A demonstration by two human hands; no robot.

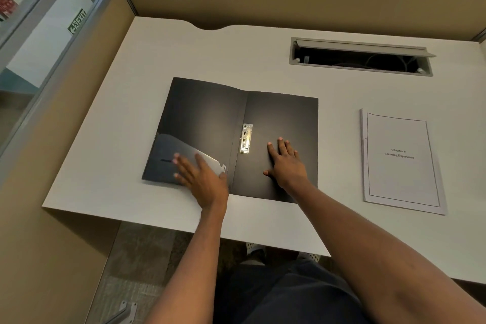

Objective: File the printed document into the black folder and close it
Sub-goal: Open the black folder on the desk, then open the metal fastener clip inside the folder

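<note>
The black folder [210,116] lies open and flat in the middle of the white desk. A metal clip [246,138] sits just right of its spine. My left hand [202,179] rests flat, fingers spread, on the lower left cover over a clear inner pocket [184,150]. On the right inner cover my right hand [286,163] presses flat with fingers apart. The printed document [401,160], a stapled white stack with a framed title page, lies on the desk to the right of the folder, untouched.
The desk [163,60] stands in a cubicle with tan partition walls. A grey cable hatch [360,56] is open at the back right. A glass panel with an exit sign [77,21] is at the left. My legs show below the front edge.
</note>
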